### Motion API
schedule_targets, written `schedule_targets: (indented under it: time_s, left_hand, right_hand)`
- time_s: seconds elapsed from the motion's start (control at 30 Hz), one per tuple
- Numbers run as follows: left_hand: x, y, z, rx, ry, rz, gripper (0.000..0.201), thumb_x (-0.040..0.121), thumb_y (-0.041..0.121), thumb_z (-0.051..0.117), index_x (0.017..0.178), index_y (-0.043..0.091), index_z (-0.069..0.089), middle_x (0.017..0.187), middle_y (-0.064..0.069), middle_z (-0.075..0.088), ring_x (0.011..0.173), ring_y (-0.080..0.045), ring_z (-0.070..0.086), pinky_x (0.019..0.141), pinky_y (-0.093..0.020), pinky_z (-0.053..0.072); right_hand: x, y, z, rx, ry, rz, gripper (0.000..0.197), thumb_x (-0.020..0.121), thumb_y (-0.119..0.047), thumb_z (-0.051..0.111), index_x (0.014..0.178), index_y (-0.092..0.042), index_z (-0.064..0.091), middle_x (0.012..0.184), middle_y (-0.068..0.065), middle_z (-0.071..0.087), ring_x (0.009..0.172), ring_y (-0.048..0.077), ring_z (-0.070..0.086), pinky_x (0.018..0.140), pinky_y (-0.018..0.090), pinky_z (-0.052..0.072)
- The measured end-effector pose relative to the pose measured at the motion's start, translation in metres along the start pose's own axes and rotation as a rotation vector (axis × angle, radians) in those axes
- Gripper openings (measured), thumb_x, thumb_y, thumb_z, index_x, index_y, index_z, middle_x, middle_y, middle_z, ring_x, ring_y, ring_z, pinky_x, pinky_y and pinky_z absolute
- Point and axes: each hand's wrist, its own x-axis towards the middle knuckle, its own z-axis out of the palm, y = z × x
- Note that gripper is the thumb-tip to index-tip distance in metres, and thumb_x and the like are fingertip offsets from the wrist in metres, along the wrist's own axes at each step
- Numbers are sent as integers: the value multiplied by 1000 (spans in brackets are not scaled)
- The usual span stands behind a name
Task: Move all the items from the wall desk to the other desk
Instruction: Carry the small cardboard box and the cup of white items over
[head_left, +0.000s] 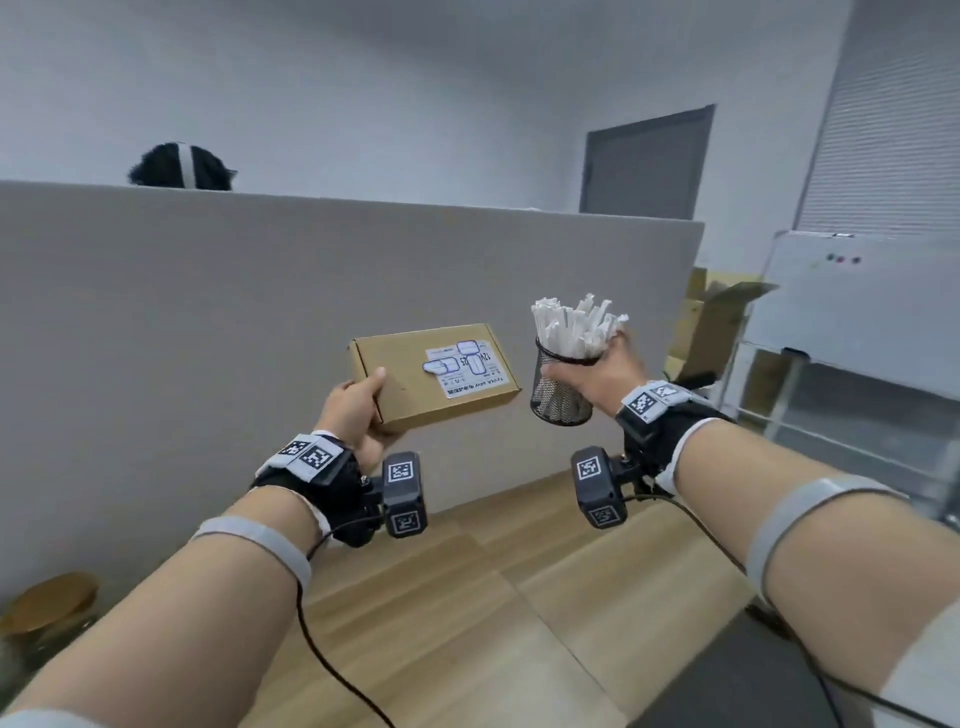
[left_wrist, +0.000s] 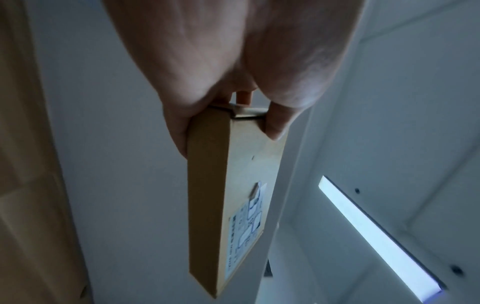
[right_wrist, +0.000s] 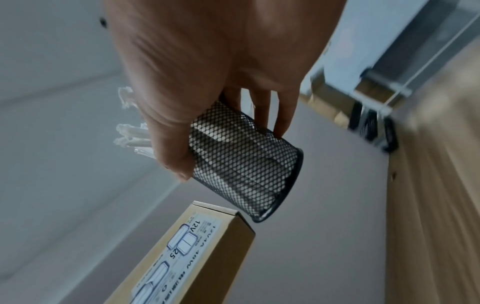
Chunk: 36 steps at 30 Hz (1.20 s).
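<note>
Nearest the camera, both forearms reach forward over a wood-grain desk (head_left: 519, 597), each wrist strapped with a marker-tagged camera and trailing a black cable.

The left hand (head_left: 358, 410) grips a flat cardboard box (head_left: 436, 376) by its near corner — thumb on the labelled top face, the other fingers curled underneath. Pinched at one end like that, the box juts out level with its printed label (head_left: 465, 369) facing up; that is probably the quickest hold for a light parcel carried one-handed. The left wrist view confirms it: thumb on one face, fingers on the other, the box edge running away between them.

The right hand (head_left: 597, 374) wraps a black mesh pen cup (head_left: 561, 384) near its rim, thumb on one side and fingers round the other. The cup is kept close to upright, seemingly so the bundle of white paper-wrapped sticks (head_left: 576, 325) — perhaps straws, the blur makes it hard to say — stays inside.

Box and cup are both in the air, just beside each other and not touching, above the desk and in front of a grey partition (head_left: 260, 312). Which desk this is cannot be told from here.

Beyond the partition, the top of another person's head (head_left: 182, 166) shows; further right stand a whiteboard (head_left: 857, 296) and open cardboard cartons (head_left: 717, 322).
</note>
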Motion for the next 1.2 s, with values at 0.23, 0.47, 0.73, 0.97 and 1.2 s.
schedule_targets:
  time_s: [0.23,0.47,0.73,0.97,1.2]
  left_hand:
    - [4,-33,204,-34,-225,-10,35,100,27,52,132,12,48,99,-11,71,83,-27,71,73,-51,59]
    - [18,-79,406,-99,-323,-40,43,92,22,59,132,13,44,111,-17,67,91,-33,70,67,-54,59]
    - [42,-115,592,-142,-445,-39,48,88,21,62,133,14,44,113,-17,67,91,-35,70,67,-59,57]
    - [98,-137,679,-91,-443,-19,65,68,29,67,128,12,49,111,-17,67,93,-40,68,68,-72,52]
    - [224,-172,758,-65,-410,-54,89,52,40,76,132,17,44,117,-15,64,98,-41,66,72,-74,50]
  right_hand:
    - [30,54,-188,-182,199,31,86,55,-52,86,128,-23,50,113,-5,64,104,19,63,95,35,52]
    - [69,116,-356,-305,339,79,97,53,-57,86,131,-16,45,113,-3,64,104,20,62,94,35,53]
    - [113,164,-512,-375,507,71,92,58,-52,86,131,-14,45,114,-3,65,103,20,63,91,31,52]
    - [171,221,-554,-394,542,109,100,50,-62,82,133,-20,46,118,-2,66,107,22,64,96,34,51]
    - [271,273,-563,-415,558,141,90,63,-55,84,133,-16,44,120,1,64,110,24,61,93,30,50]
